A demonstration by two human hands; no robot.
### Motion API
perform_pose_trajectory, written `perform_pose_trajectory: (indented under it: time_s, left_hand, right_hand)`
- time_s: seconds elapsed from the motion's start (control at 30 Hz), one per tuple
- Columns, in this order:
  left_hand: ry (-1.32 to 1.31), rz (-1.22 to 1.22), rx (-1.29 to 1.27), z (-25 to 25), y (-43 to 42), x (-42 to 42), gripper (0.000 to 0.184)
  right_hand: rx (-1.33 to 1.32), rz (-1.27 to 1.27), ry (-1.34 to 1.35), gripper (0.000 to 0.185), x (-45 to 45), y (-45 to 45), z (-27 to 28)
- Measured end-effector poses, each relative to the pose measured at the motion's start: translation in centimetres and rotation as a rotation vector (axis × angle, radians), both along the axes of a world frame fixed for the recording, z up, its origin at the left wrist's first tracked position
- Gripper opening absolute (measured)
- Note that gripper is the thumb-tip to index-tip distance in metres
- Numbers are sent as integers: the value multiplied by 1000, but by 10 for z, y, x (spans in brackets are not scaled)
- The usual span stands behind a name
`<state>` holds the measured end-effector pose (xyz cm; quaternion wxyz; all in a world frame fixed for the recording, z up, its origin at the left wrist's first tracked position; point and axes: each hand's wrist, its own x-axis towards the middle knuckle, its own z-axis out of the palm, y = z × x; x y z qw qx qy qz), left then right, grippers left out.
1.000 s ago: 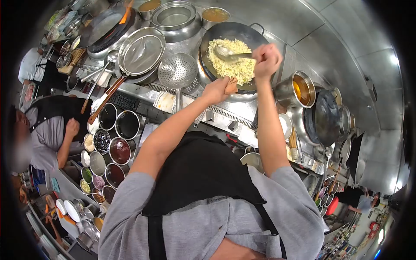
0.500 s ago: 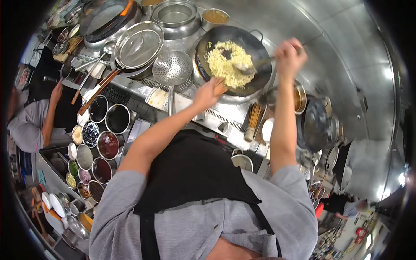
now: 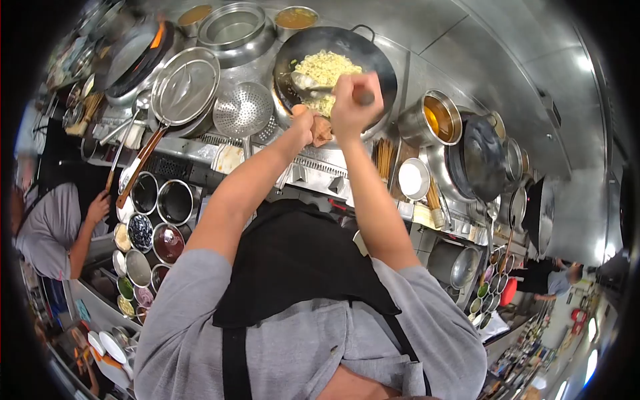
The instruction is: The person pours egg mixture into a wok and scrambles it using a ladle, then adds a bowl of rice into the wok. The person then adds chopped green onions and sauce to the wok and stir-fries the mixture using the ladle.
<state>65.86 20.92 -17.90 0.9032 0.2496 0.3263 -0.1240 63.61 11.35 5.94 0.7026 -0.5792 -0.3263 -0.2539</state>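
Note:
A dark wok [image 3: 379, 63] sits on the stove, with yellow-white fried rice [image 3: 330, 65] inside it. My right hand [image 3: 357, 105] is wrapped round the handle of a metal ladle [image 3: 304, 81], whose bowl lies at the left side of the rice. At the wok's near rim, my left hand [image 3: 303, 127] grips a brownish cloth [image 3: 322, 131] folded over the edge. Both hands are close together, the right one a little farther out over the wok.
Left of the wok lie a perforated skimmer [image 3: 243, 109] and a wire strainer [image 3: 185, 87]. A pot of oil [image 3: 417, 123] stands to the right. Pots of sauces [image 3: 168, 243] fill the lower left, near a co-worker's arm [image 3: 81, 248].
My right hand has come inward and toward me with the ladle, whose bowl has moved to the left side of the rice. My left hand stays at the wok's rim. The view has shifted.

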Motion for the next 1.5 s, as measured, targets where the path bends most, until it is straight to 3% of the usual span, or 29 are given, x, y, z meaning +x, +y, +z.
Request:
perform_pose_trajectory:
  time_s: [0.03,0.07,0.13,0.2,0.27,0.3,0.37,0.43,0.47,0.53,0.6,0.63,0.67,0.7,0.73,0.77,0.8,0.87,0.93,1.0,1.1,1.17,1.2,1.27,1.3,1.4,1.47,1.5]
  left_hand:
    - [186,164,92,26,-11,2,16]
    - [139,186,120,18,-14,2,17]
    - [37,243,177,-14,-12,8,19]
    - [58,226,200,-9,-22,1,19]
    - [125,95,135,49,-38,-21,22]
    - [193,52,-48,64,-46,-29,31]
    - [288,-2,-39,144,-52,-56,34]
    - [351,-15,-7,211,-52,-78,30]
    - [238,-16,-18,193,-46,-75,28]
    - [15,-20,-40,106,-32,-78,23]
    - [-119,-28,168,40,-27,-98,17]
    - [-123,8,156,0,-21,-102,16]
    - [-298,-93,-80,-74,-2,-110,10]
    - [-44,-132,71,-50,-11,-129,10]
    - [85,-247,-164,-28,-13,-144,17]
    - [285,-144,-76,23,-34,-150,19]
    - [496,-43,7,76,-55,-155,21]
    - [110,-247,-430,128,-44,-154,21]
    - [226,-35,-244,182,-47,-106,26]
    - [-55,-13,-368,125,-22,-78,21]
    - [22,-26,209,8,-17,-77,16]
    - [-249,-249,-75,-68,1,-91,14]
    - [-392,-354,-213,-83,5,-93,13]
    - [144,-124,48,-35,-14,-112,14]
    - [210,-7,72,-5,-24,-111,20]
    - [-240,69,-22,22,-25,-92,37]
    - [-234,-53,48,20,-13,-61,42]
    - [-364,-93,-96,-7,0,-40,30]
  right_hand:
    - [35,-30,-14,20,48,8,-10]
    - [67,-64,-21,20,79,2,-12]
    - [276,121,370,21,64,-24,66]
    - [254,307,332,20,67,-54,91]
    - [215,236,361,21,65,-63,81]
    - [268,233,392,21,81,-67,65]
    - [361,255,418,21,112,-84,57]
    - [321,245,454,20,101,-98,83]
    - [282,304,413,19,85,-105,92]
    - [256,168,335,16,35,-73,89]
    - [168,180,60,16,52,-50,31]
    - [88,178,-64,17,46,-52,34]
    - [4,176,-186,18,39,-55,38]
    - [30,205,-197,18,39,-57,45]
    - [57,242,-214,18,42,-57,57]
    - [85,278,-232,19,47,-57,68]
    - [129,317,-2,18,65,-59,74]
    - [201,385,468,17,113,-61,83]
    - [161,360,455,15,106,-49,101]
    - [133,317,389,16,97,-18,97]
    - [84,299,74,19,138,7,70]
    - [63,411,67,18,115,-9,126]
    - [15,513,57,18,105,-25,148]
    - [105,574,57,17,94,-42,153]
    - [145,556,91,17,85,-54,143]
    - [262,527,216,18,80,-80,106]
    - [229,445,210,26,64,-90,130]
    - [127,399,155,34,54,-99,155]
